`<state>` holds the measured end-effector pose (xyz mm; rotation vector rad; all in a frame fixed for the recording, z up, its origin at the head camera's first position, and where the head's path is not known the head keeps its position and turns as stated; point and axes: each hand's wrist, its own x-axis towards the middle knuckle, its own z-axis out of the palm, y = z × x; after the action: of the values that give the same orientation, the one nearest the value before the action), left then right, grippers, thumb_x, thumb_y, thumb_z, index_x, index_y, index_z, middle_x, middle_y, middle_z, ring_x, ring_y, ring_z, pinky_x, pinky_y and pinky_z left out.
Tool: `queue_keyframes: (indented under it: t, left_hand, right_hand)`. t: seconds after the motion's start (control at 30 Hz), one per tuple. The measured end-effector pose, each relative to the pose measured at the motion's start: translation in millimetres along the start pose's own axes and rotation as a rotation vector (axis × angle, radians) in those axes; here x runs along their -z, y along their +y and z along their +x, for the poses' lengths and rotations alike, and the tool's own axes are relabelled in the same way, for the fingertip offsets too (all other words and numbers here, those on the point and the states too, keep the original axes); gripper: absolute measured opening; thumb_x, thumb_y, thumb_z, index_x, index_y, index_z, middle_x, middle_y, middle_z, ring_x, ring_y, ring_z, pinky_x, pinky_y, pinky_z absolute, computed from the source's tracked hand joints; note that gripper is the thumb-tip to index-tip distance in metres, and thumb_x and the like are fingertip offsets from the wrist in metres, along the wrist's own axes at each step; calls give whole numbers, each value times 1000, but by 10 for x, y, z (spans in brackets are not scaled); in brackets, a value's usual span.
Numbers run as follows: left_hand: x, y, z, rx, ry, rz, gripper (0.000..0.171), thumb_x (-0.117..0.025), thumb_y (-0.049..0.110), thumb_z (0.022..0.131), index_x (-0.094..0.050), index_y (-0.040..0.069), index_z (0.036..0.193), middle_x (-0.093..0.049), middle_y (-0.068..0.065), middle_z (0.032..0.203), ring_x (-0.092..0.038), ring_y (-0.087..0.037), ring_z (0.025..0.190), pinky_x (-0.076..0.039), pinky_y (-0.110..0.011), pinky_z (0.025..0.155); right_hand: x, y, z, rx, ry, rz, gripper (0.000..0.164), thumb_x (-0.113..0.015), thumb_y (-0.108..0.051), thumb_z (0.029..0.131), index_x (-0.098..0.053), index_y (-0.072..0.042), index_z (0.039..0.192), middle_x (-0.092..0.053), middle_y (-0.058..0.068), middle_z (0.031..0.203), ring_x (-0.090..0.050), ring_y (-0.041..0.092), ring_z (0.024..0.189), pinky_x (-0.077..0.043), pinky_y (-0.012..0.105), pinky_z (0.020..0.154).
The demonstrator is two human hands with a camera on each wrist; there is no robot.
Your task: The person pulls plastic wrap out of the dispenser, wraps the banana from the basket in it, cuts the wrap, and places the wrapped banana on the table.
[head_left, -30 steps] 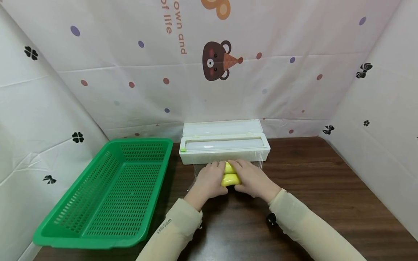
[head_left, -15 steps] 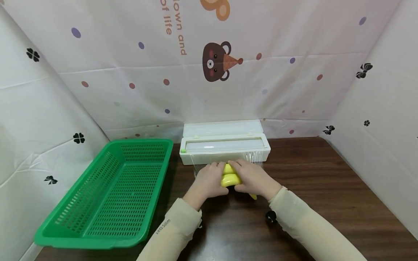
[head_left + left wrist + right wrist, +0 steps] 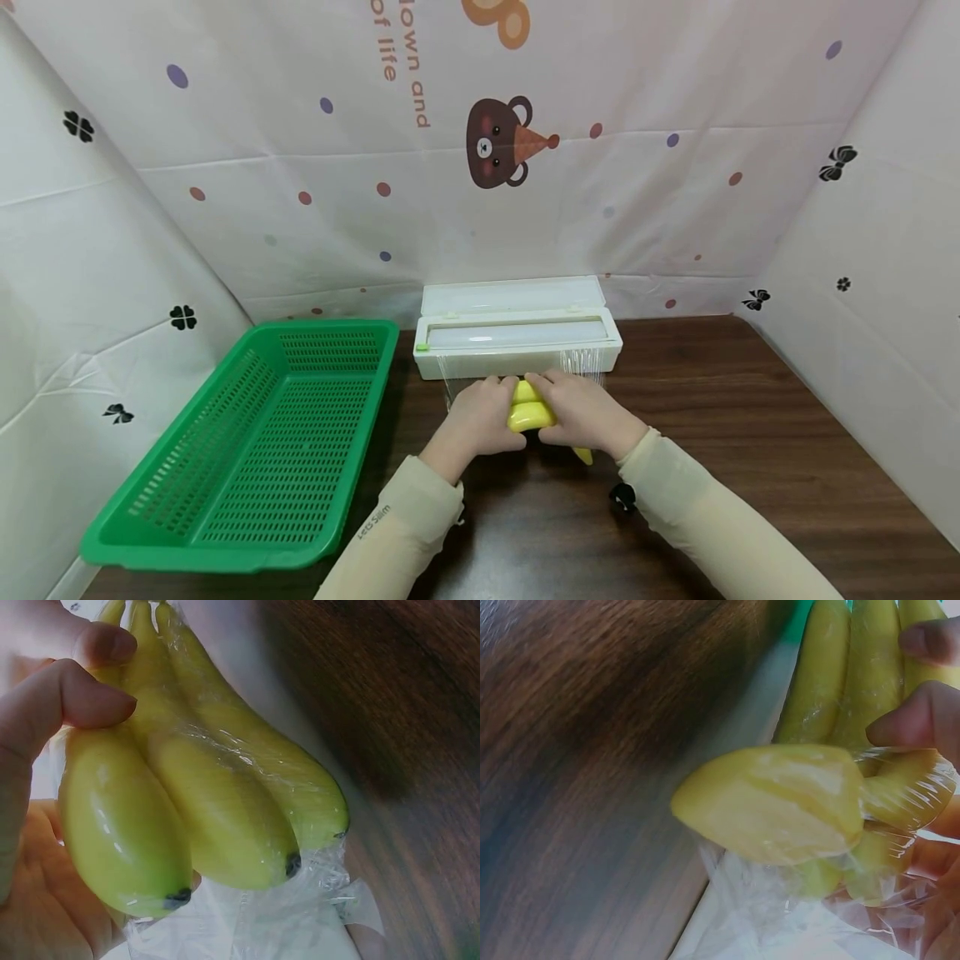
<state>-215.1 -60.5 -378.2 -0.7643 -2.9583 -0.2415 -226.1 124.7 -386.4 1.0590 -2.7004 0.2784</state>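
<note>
Between both hands is a bunch of yellow bananas, partly covered by clear plastic wrap. My left hand grips it from the left, thumb on the upper side in the left wrist view. From the right, my right hand grips the same bunch, and a pointed yellow tip pokes out beneath it. Up close in the right wrist view, a thick yellow piece juts toward the camera. Film stretches from the hands back to a white wrap dispenser, its lid raised.
A green slotted plastic basket stands on the left of the dark wooden table. Printed white sheets form walls behind and on both sides. The dispenser sits against the back wall.
Both hands keep their grip on the bananas and have shifted very slightly toward me. The yellow tip below the right hand has come into sight. Film at the dispenser's right has gathered into creases.
</note>
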Motion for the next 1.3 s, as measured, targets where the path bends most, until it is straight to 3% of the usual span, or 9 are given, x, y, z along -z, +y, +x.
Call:
queue_keyframes:
  t: [0.53,0.83,1.3]
  left_hand:
    - [43,2,-12,-12,-42,-62,46,-75,31,64,-56,9,100,-49,2,73,-46,-12,63,-38,-24,52]
    - [39,-22,14,-7,-84,-105,37,-72,33,64,-53,14,89,-50,3,71,-46,-12,60,-38,-24,51]
    - [49,-23,30,12,-144,-149,32,-71,35,65,-55,15,85,-52,4,67,-45,-11,56,-37,-24,49]
  right_hand:
    - [19,3,13,-24,-61,51,61,-71,-27,63,-57,-7,119,-53,-3,86,-44,8,62,-37,23,53]
    - [40,14,21,-31,-115,119,58,-69,-26,65,-59,-9,120,-53,-4,83,-45,9,62,-38,22,54]
    - [28,19,32,-2,-126,144,29,-69,-27,65,-57,-21,91,-47,-9,69,-43,6,59,-36,22,51]
